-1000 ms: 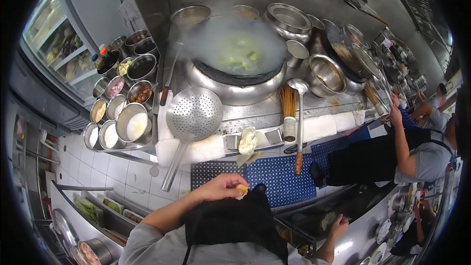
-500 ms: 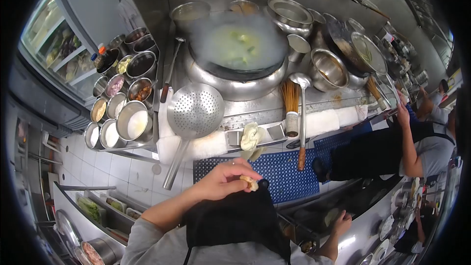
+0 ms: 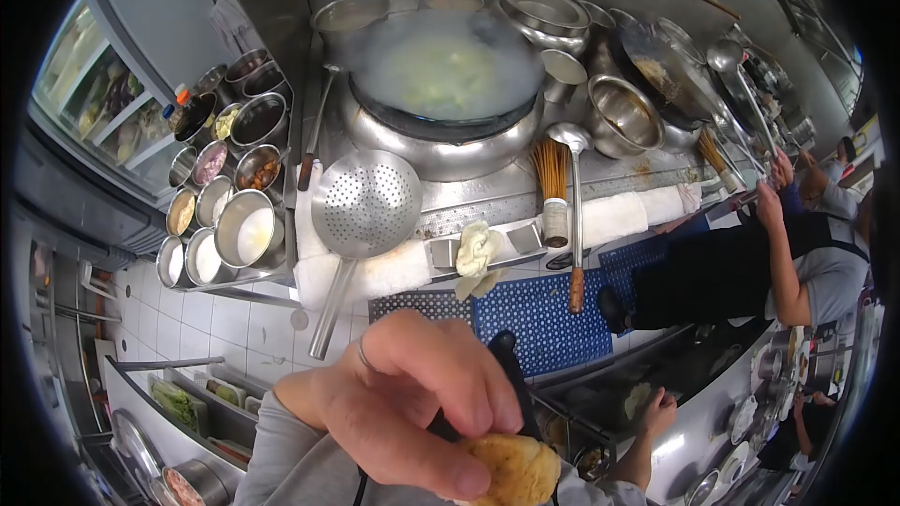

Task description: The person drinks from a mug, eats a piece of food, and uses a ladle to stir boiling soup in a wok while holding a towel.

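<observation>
Large in the foreground, my left hand (image 3: 403,403) pinches a golden-brown piece of food that looks like bread (image 3: 514,470) between thumb and fingers, close to the camera. Lower right, my right hand (image 3: 659,412) is closed, its fingers curled; whether something is inside is hidden. Beyond my left hand lie a perforated strainer (image 3: 367,201) and a crumpled pale cloth (image 3: 478,248) on the stove's front edge. A steaming wok (image 3: 445,84) with greenish contents sits behind them. A bamboo brush (image 3: 552,187) and a ladle (image 3: 576,225) rest to its right.
Metal pots of ingredients (image 3: 248,230) crowd the left side. A white towel (image 3: 614,228) lines the stove edge. On the right, a co-worker in a dark apron (image 3: 698,272) stands at another wok (image 3: 652,80). Behind me runs a counter with greens (image 3: 175,403).
My left hand has come up and much nearer the camera with the piece of bread. My right hand stays low at the right. The camera view has shifted slightly.
</observation>
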The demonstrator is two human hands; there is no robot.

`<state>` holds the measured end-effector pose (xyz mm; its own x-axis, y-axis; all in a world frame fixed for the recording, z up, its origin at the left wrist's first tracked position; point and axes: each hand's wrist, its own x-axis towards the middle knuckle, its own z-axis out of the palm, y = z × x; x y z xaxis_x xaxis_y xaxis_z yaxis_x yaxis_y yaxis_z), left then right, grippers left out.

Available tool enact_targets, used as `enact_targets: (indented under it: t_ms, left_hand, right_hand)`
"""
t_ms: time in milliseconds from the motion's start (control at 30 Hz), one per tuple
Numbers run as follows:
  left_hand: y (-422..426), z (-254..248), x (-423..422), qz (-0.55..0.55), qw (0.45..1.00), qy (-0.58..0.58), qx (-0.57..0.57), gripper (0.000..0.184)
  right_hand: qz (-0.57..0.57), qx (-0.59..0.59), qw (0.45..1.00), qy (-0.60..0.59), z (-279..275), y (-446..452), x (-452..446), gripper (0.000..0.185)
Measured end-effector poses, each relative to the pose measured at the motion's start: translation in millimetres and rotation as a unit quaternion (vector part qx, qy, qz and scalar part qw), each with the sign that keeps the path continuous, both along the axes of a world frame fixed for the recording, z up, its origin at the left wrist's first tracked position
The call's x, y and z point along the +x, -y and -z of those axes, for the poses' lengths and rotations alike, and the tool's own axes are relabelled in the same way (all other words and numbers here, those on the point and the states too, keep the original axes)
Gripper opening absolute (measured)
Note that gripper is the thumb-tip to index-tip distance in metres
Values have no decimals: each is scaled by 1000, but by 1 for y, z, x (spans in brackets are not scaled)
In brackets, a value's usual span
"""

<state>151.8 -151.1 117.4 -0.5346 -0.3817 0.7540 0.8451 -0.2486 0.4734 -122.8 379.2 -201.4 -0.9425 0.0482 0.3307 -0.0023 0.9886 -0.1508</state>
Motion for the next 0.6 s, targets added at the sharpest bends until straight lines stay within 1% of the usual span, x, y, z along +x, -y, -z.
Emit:
enact_targets:
  t_ms: [33, 67, 133, 167, 233, 300, 367, 400, 433, 467, 500, 567, 600]
  left_hand:
    - [-4, 0, 5, 13, 1000, 6, 21, 8]
    - [-6, -3, 9, 45, 998, 29, 30, 14]
    - [-7, -1, -4, 73, 995, -74, 3, 12]
    - [-4, -2, -5, 98, 993, -73, 5, 13]
    - [1, -2, -7, 146, 987, -68, 11, 15]
    - [5, 21, -12, 151, 984, 79, 50, 27]
    - [12, 56, -24, 150, 961, 217, 79, 39]
    - [14, 98, -33, 157, 942, 292, -50, 42]
    - [12, 151, -38, 160, 901, 365, -174, 45]
    - [8, 186, -36, 218, 839, 437, -240, 49]
    - [4, 220, -33, 272, 764, 501, -302, 54]
    - [2, 302, -20, 393, 695, 557, -229, 67]
    - [0, 334, -10, 419, 665, 590, -184, 68]
  right_hand:
    - [-3, 9, 1000, 4, 4, -7, -2, 42]
    - [-6, 15, 1000, 6, 7, -8, -5, 42]
    - [10, -26, 999, 25, 1, 0, -2, 42]
    - [17, -45, 998, 36, -1, 3, 0, 42]
    - [9, -29, 999, 20, 1, 2, 2, 42]
    - [1, 0, 1000, -12, 5, -3, 0, 44]
    - [-12, 13, 999, -36, 13, -18, -3, 44]
    - [-19, 14, 998, -51, 19, -15, -8, 43]
    - [-10, 5, 999, -37, 16, -9, -9, 43]
    - [-1, 0, 1000, -20, 7, -5, -3, 44]
    - [9, -6, 1000, -4, 1, 0, 0, 44]
    - [9, -20, 1000, 9, -4, 6, -1, 43]
    - [12, -26, 999, 17, -8, 8, 3, 43]
